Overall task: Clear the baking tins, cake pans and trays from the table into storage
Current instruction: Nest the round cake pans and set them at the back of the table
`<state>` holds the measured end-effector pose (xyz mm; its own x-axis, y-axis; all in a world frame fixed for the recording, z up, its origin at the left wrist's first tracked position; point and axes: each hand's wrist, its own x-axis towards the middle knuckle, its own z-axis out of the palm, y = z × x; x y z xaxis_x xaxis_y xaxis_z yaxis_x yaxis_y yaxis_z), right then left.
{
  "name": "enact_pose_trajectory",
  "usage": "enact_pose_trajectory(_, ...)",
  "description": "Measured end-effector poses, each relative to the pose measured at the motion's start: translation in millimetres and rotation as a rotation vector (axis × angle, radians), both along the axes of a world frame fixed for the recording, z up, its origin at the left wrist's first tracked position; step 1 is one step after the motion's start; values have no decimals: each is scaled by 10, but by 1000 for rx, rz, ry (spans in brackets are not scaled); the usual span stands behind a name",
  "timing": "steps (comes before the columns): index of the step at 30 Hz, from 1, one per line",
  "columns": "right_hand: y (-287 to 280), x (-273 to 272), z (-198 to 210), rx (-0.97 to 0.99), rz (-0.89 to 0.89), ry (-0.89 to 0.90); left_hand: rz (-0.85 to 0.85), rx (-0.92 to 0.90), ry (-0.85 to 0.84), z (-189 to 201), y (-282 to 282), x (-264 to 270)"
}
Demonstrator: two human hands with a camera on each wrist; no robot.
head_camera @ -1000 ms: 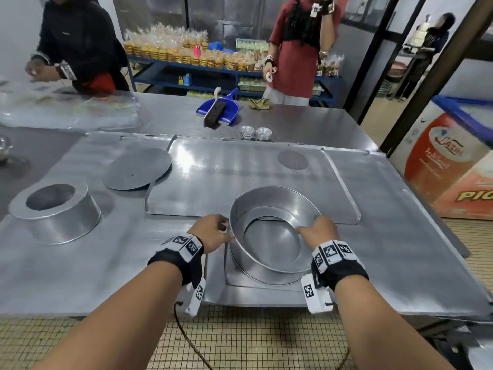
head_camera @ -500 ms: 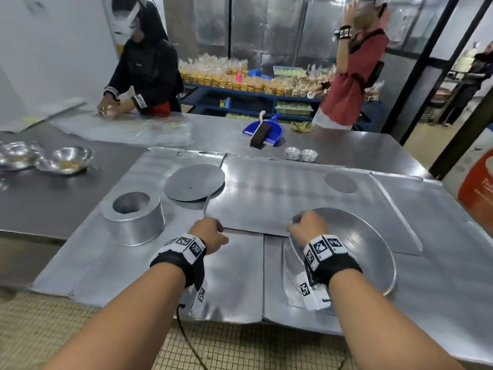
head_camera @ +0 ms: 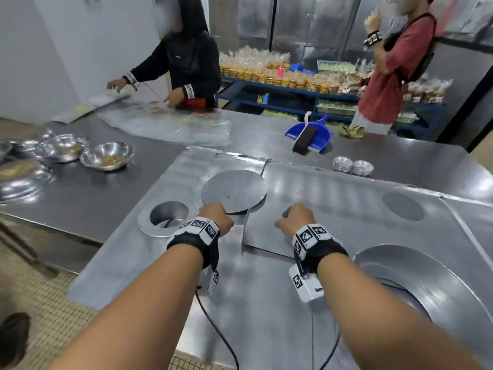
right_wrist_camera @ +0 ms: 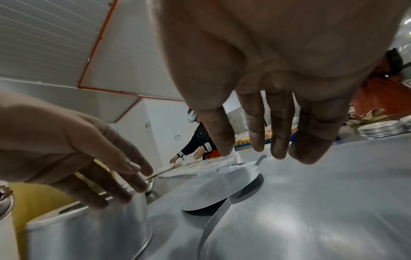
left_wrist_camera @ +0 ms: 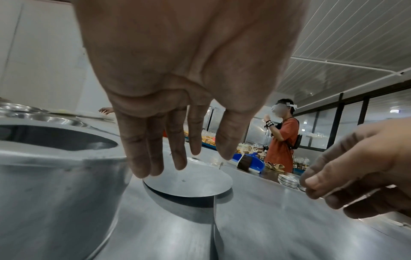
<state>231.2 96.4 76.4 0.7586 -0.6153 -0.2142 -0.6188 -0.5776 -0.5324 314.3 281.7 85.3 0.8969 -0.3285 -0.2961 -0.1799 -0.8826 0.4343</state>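
Note:
A flat round metal disc (head_camera: 233,192) lies across the seam of two flat trays. My left hand (head_camera: 217,216) hovers at the disc's near edge, fingers straight and empty (left_wrist_camera: 177,158). Just left of it stands a small round tin (head_camera: 168,222) with a hole in its top. My right hand (head_camera: 294,220) hangs over the flat tray (head_camera: 333,209) to the disc's right, fingers extended and holding nothing (right_wrist_camera: 266,149). The large round cake pan (head_camera: 416,284) rests on the table beside my right forearm.
A small metal disc (head_camera: 402,206) lies on the far right tray. Stacked little tart tins (head_camera: 352,165) and a blue dustpan (head_camera: 309,134) sit beyond. Steel bowls (head_camera: 106,156) stand at the left. Two people stand at the table's far side.
Both hands have let go of the large cake pan, which now sits to the right. They moved left and forward to the flat disc. The head view swung left.

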Motion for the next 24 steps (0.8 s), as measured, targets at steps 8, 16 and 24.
enact_pose_trajectory(8,-322,1187,-325,50,22,50,130,18,81,-248,-522,984)
enact_pose_trajectory(16,-730,2122,-630,134,-13,81,264,159,169,-813,-970,1973)
enact_pose_trajectory(24,-939,2280,-873,384,-93,114,242,277,204,-1121,-1008,2288)
